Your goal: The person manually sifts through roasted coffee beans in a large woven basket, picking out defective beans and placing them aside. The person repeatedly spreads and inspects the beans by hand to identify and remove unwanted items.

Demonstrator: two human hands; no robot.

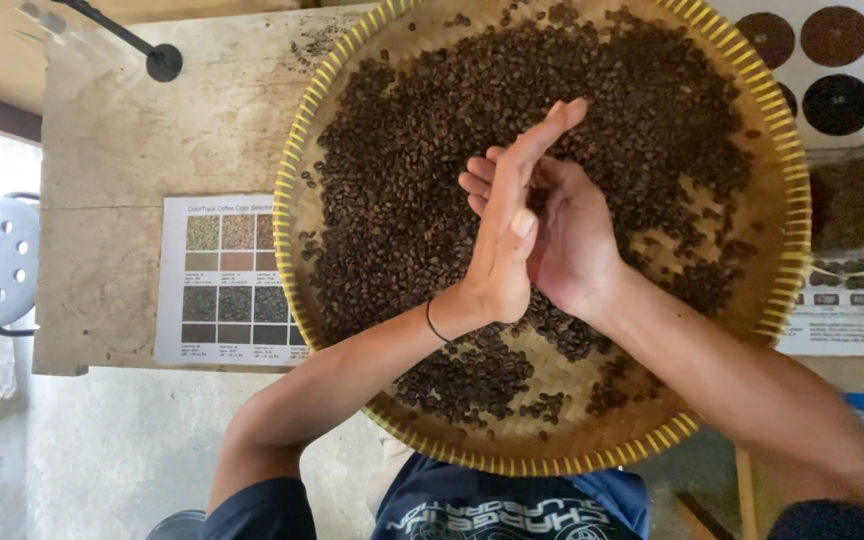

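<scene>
One round woven tray (787, 200) rests on a wooden table (122, 150), heaped with dark beans (422, 150). Above the tray's middle, the left hand (507, 235) presses flat, fingers straight, against the right hand (572, 240); neither holds anything visible. Left of the tray lies a colour chart (227, 275).

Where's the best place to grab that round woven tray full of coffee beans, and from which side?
Take the tray by its yellow-bound rim at the near edge, one hand toward each side. It is wide, shallow and loaded with loose beans, so a level two-handed hold looks safest.
</scene>
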